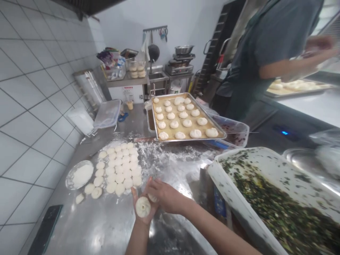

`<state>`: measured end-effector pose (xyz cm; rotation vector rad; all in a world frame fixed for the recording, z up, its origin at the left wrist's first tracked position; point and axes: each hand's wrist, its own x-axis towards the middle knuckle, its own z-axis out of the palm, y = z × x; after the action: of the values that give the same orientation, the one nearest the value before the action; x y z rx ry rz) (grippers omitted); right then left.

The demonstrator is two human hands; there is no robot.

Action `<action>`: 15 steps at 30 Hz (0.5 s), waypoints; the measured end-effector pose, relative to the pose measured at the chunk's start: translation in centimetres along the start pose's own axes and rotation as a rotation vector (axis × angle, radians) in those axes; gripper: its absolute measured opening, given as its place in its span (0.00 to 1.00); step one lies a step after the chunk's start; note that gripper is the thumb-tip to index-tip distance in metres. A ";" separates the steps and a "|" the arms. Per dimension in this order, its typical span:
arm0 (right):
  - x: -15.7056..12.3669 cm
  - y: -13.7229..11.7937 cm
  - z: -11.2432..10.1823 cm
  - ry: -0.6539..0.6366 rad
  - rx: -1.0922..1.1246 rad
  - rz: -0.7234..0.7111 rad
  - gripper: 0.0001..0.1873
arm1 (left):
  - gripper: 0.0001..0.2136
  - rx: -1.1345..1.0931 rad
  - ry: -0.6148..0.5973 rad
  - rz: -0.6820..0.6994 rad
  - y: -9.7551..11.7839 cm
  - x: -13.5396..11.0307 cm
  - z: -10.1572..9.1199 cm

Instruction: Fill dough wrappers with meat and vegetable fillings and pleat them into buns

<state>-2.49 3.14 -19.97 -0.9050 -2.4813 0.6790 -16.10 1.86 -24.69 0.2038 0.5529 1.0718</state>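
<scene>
A tiled wall (34, 106) runs along the far left of a long stainless-steel counter (106, 226), and a co-worker (276, 42) in a grey shirt is stationed well ahead and to the right of the grips, with both forearms raised over a tray of buns (297, 86). Directly ahead of the grips, a large baking tray (217, 131) lined with parchment is set on the counter and is filled with rows of pleated buns. To the right, almost beside the right forearm, a white plastic tub (255, 177) of chopped green filling (276, 202) is placed with its rim angled up, narrowing the room on that side. Ahead and to the left, flat dough rounds (122, 166) are laid out in close rows on scattered flour, next to a floured plate (79, 174). Open steel is left to the left of the grips, out to a phone (45, 230) near the counter's edge. The left grip (140, 216) is turned palm-up, and a pleated bun (142, 207) is cradled on it, not clenched. The right grip (167, 195) is reached across from the right, its fingers curved over a small dough piece (152, 197) just beside the bun; how firmly that piece is held cannot be told.
</scene>
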 end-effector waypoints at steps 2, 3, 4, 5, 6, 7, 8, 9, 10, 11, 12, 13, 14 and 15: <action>-0.1 0.0 0.7 -0.017 -0.025 -0.007 0.26 | 0.38 -0.010 -0.022 -0.009 0.0 -0.4 -0.2; -0.2 -0.1 0.7 -0.018 -0.020 -0.009 0.27 | 0.38 -0.012 -0.015 -0.006 -0.1 -0.6 -0.2; -0.4 -0.1 0.7 -0.013 0.000 -0.014 0.28 | 0.37 -0.010 0.000 -0.002 -0.1 -0.9 -0.3; -0.7 -0.1 0.5 0.002 0.033 -0.019 0.29 | 0.36 -0.001 0.019 0.005 -0.2 -1.2 -0.4; -1.1 0.2 0.3 0.027 0.083 -0.020 0.30 | 0.34 0.014 0.036 0.019 -0.2 -1.5 -0.5; -1.5 0.6 0.2 0.063 0.141 -0.004 0.32 | 0.33 0.032 0.043 0.039 -0.2 -1.8 -0.6; -2.1 1.3 0.3 0.109 0.192 0.057 0.33 | 0.31 0.046 0.031 0.060 -0.1 -2.1 -0.7; -2.7 2.2 0.5 0.157 0.225 0.160 0.32 | 0.30 0.047 0.001 0.082 0.0 -2.4 -1.0; -3.4 3.3 1.0 0.201 0.240 0.289 0.31 | 0.30 0.033 -0.045 0.100 0.1 -2.6 -1.3; -4.1 4.3 1.8 0.233 0.226 0.447 0.28 | 0.32 0.003 -0.096 0.110 0.3 -2.7 -1.7; -4.7 5.3 2.8 0.240 0.205 0.559 0.26 | 0.33 -0.037 -0.143 0.111 0.5 -2.9 -2.1; -5.1 6.1 4.0 0.232 0.187 0.637 0.27 | 0.35 -0.081 -0.180 0.108 0.6 -3.0 -2.6; -5.4 6.6 5.2 0.211 0.173 0.681 0.30 | 0.36 -0.124 -0.210 0.108 0.8 -3.2 -3.0; -5.4 6.8 6.5 0.187 0.164 0.700 0.33 | 0.37 -0.161 -0.235 0.108 0.9 -3.4 -3.3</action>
<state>1.15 2.08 -30.10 -1.6994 -1.8857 0.9404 -19.78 -1.04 -25.97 0.2171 0.2450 1.1734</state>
